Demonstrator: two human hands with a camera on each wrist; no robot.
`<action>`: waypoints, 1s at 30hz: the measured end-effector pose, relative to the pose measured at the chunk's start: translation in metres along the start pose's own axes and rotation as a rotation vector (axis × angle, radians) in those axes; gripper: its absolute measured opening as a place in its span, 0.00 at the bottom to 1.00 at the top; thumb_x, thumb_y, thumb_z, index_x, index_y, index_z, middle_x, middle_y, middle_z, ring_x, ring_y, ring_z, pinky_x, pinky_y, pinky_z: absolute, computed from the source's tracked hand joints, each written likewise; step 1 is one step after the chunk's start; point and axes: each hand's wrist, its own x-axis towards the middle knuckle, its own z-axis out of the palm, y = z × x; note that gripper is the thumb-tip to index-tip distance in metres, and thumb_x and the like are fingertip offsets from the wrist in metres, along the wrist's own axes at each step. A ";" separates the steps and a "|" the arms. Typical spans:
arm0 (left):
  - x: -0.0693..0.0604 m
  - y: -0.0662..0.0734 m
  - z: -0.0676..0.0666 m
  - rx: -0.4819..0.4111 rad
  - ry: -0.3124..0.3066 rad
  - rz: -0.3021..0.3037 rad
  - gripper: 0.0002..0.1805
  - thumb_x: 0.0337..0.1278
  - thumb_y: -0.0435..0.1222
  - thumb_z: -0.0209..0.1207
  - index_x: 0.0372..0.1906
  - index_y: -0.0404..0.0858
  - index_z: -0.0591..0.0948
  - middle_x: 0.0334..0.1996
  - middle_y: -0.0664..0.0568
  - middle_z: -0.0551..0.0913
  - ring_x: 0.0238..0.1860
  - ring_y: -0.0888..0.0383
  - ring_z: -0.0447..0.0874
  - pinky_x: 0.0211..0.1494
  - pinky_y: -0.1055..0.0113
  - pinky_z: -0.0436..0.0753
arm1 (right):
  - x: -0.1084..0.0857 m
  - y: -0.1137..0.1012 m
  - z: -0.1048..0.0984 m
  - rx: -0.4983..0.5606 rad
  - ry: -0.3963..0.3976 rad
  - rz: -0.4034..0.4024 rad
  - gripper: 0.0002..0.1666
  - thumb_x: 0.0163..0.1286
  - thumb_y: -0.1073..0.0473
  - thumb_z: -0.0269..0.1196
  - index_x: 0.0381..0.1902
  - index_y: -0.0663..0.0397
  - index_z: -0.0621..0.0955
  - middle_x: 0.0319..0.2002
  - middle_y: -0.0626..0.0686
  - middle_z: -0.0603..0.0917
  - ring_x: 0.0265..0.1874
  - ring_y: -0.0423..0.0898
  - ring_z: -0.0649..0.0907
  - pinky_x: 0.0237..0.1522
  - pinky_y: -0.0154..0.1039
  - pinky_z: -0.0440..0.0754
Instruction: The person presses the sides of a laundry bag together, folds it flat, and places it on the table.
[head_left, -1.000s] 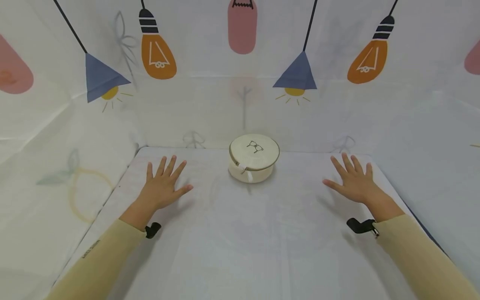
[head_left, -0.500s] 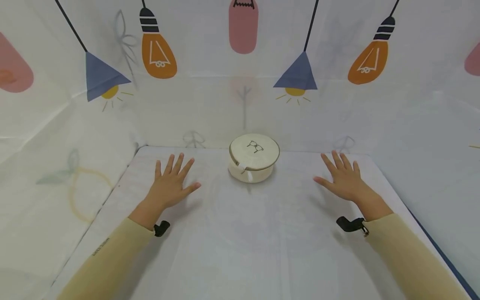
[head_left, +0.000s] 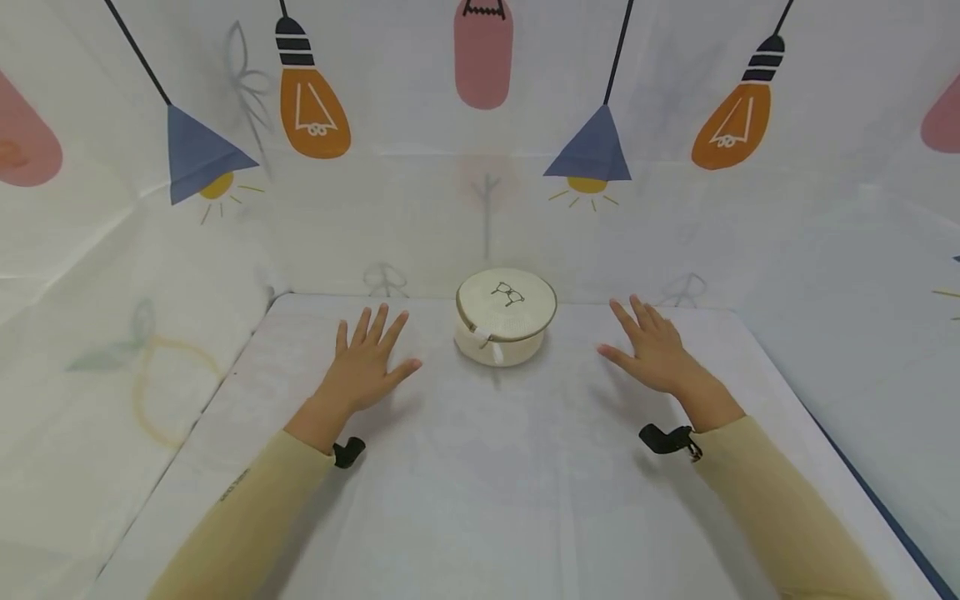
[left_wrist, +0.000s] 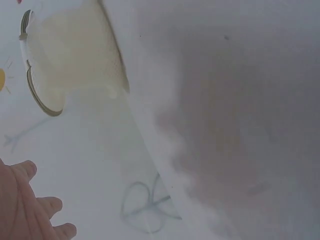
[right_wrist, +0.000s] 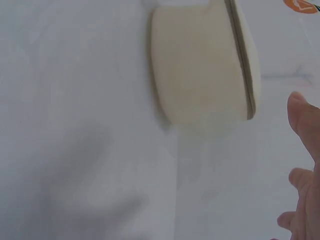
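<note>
A round cream case with a zipped lid and a small glasses drawing stands near the back middle of the white table. To its left is my left hand, fingers spread and holding nothing. My right hand hovers to its right, fingers extended, also holding nothing. Neither hand touches the case. In the left wrist view the case shows at the upper left, above my fingers. The right wrist view has its side wall left of my hand.
A white cloth backdrop with printed lamps and bulbs rises behind the table and along its sides. Black straps show at both wrists, below cream sleeves.
Both hands have moved inward, the left one rightward and the right one leftward, closer to the case. The case has stayed in place on the table.
</note>
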 end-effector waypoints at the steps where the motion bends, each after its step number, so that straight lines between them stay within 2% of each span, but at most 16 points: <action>1: 0.002 0.002 0.001 -0.003 -0.001 0.006 0.48 0.66 0.72 0.36 0.82 0.52 0.40 0.81 0.44 0.32 0.79 0.43 0.23 0.73 0.37 0.24 | 0.002 -0.002 0.001 0.007 0.004 -0.007 0.53 0.74 0.28 0.48 0.82 0.51 0.44 0.78 0.69 0.40 0.75 0.73 0.43 0.67 0.76 0.41; 8: 0.014 0.014 0.003 -0.052 -0.013 0.025 0.47 0.68 0.69 0.37 0.82 0.53 0.39 0.81 0.42 0.35 0.79 0.41 0.26 0.75 0.37 0.29 | 0.015 -0.011 0.007 0.058 0.017 -0.041 0.50 0.76 0.31 0.48 0.82 0.50 0.45 0.78 0.69 0.42 0.74 0.73 0.46 0.68 0.74 0.46; 12: 0.021 0.020 0.005 -0.074 -0.013 0.025 0.46 0.69 0.69 0.35 0.82 0.52 0.39 0.81 0.42 0.35 0.79 0.41 0.28 0.75 0.38 0.32 | 0.024 -0.019 0.008 0.137 0.033 -0.054 0.47 0.77 0.32 0.48 0.82 0.47 0.46 0.79 0.68 0.43 0.75 0.73 0.47 0.66 0.77 0.50; 19: 0.035 0.030 0.014 -0.205 0.043 0.074 0.46 0.70 0.69 0.32 0.82 0.47 0.42 0.80 0.39 0.40 0.79 0.38 0.38 0.76 0.37 0.42 | 0.040 -0.033 0.012 0.240 0.056 -0.079 0.45 0.78 0.35 0.48 0.81 0.48 0.49 0.79 0.66 0.46 0.76 0.69 0.47 0.68 0.73 0.50; 23: 0.042 0.036 0.020 -0.277 0.069 0.087 0.46 0.70 0.68 0.32 0.82 0.46 0.43 0.80 0.38 0.43 0.79 0.40 0.42 0.76 0.38 0.46 | 0.048 -0.037 0.016 0.277 0.093 -0.097 0.43 0.79 0.38 0.49 0.81 0.51 0.51 0.78 0.67 0.51 0.76 0.67 0.50 0.70 0.70 0.51; 30: 0.052 0.042 0.026 -0.327 0.120 0.086 0.44 0.72 0.66 0.34 0.81 0.44 0.46 0.79 0.36 0.48 0.78 0.39 0.46 0.74 0.36 0.52 | 0.060 -0.042 0.022 0.331 0.140 -0.124 0.40 0.80 0.43 0.51 0.80 0.55 0.53 0.77 0.63 0.55 0.77 0.61 0.53 0.74 0.63 0.50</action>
